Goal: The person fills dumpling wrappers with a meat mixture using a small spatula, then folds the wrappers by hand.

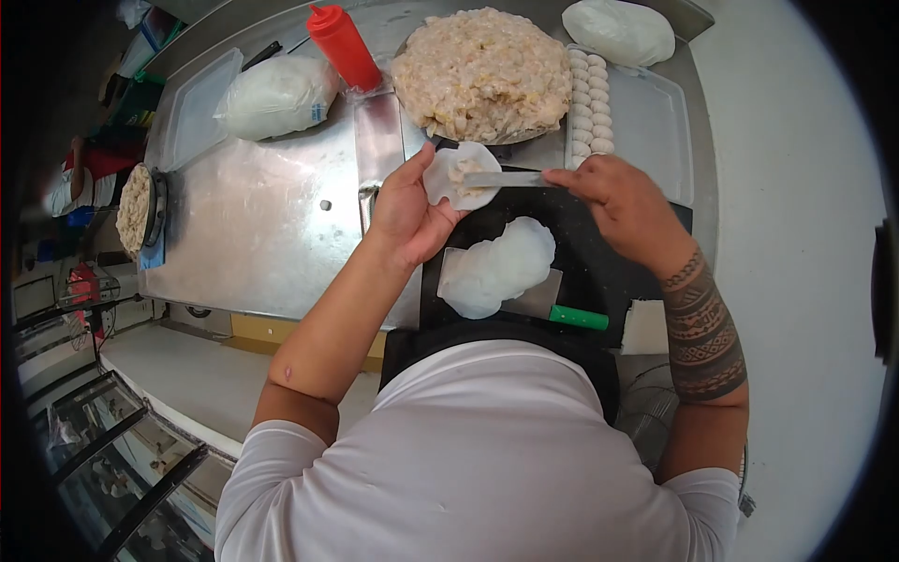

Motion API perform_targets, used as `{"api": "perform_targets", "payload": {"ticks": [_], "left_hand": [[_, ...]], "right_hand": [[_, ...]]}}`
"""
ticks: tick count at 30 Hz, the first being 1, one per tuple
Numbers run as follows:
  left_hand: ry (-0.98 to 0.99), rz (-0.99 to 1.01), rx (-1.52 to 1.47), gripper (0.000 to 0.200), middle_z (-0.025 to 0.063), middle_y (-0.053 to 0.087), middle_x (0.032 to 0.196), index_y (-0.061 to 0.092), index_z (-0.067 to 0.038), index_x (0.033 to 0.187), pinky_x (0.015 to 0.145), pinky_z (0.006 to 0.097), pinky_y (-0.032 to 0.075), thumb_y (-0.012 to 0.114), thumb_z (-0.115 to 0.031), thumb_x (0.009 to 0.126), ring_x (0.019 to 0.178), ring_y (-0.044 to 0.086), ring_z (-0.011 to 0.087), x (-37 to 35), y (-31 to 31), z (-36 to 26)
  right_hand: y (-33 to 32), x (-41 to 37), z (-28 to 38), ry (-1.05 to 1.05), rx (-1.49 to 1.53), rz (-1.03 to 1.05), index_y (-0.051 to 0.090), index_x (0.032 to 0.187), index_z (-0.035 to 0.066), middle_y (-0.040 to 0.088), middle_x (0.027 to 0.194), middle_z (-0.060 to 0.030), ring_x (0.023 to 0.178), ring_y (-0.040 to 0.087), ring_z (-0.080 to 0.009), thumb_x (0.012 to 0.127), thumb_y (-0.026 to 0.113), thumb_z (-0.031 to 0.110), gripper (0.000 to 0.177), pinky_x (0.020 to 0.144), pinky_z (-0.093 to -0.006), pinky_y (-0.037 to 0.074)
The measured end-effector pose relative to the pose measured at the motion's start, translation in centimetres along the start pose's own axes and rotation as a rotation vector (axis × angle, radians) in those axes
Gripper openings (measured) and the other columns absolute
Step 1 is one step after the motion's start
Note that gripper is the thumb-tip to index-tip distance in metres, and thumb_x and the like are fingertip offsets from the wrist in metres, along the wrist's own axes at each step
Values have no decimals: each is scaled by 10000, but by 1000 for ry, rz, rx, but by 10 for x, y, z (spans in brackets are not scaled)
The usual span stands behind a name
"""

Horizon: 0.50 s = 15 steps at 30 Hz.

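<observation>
My left hand (405, 217) cups a round white dumpling wrapper (448, 185) with a dab of filling on it. My right hand (620, 199) grips a flat metal spreader (501, 178), whose tip rests on the filling in the wrapper. Just beyond the hands stands a large bowl of pale minced filling (482, 70). Below them a stack of white wrappers (496, 267) lies on a black board (581, 253), over a scraper with a green handle (578, 317).
A tray (655, 122) at the right holds rows of finished dumplings (590, 103). A red squeeze bottle (343, 45), two bagged white dough lumps (277, 94) (618, 30) and a lidded plastic tray (192, 117) sit on the steel table (253, 234). Another filled plate (134, 208) is at the left edge.
</observation>
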<state>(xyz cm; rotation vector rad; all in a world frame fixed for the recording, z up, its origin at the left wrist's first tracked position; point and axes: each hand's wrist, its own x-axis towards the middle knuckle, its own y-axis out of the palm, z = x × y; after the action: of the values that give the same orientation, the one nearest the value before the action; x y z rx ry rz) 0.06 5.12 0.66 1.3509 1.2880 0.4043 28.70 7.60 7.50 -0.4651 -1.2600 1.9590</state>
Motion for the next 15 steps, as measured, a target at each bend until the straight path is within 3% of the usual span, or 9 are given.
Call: {"api": "perform_targets", "payload": {"ticks": [2,4,8,12,14,15], "left_hand": [[43,-28,8,494,234,585,1394,452,58,1413,1151,517,457,414,-342,1126,1322,578,369,3,-6,-3],[84,-50,16,484,226,591,1390,460,51,1410,1147,515,458,433,-336,1121,1322,579,363,4,-9,-3],[94,-24,109,505,221,576,1415,440,43,1436,1152,512,454,453,-339,1107,1329,576,363,2,-2,-1],[142,-5,153,536,235,557,1442,417,45,1463,1155,522,448,452,-346,1097,1343,565,375,-9,15,2],[137,35,125,533,236,559,1439,417,45,1463,1152,522,452,450,-341,1097,1342,566,375,-14,15,-3],[128,74,94,530,236,562,1436,418,46,1463,1150,521,455,448,-336,1097,1342,567,375,-15,14,-6]], "right_hand": [[-9,5,1,8,-18,3,743,1245,167,629,895,-117,892,636,-323,884,575,8,429,819,-444,533],[-16,15,-4,177,-243,-72,768,1179,134,665,926,-147,900,671,-335,893,583,35,354,810,-453,543],[17,53,-18,339,-575,22,776,1124,71,688,942,-193,914,708,-367,897,596,103,292,836,-471,575],[65,74,-21,442,-495,83,767,1141,53,686,1060,-229,1042,694,-374,903,589,132,307,930,-483,558],[75,64,-17,137,-459,-338,763,1129,73,662,1201,-202,1158,646,-355,902,644,154,269,1000,-482,513],[68,57,-1,138,-459,-339,763,1129,73,662,1201,-202,1158,646,-355,902,644,154,269,1000,-482,513]]}}
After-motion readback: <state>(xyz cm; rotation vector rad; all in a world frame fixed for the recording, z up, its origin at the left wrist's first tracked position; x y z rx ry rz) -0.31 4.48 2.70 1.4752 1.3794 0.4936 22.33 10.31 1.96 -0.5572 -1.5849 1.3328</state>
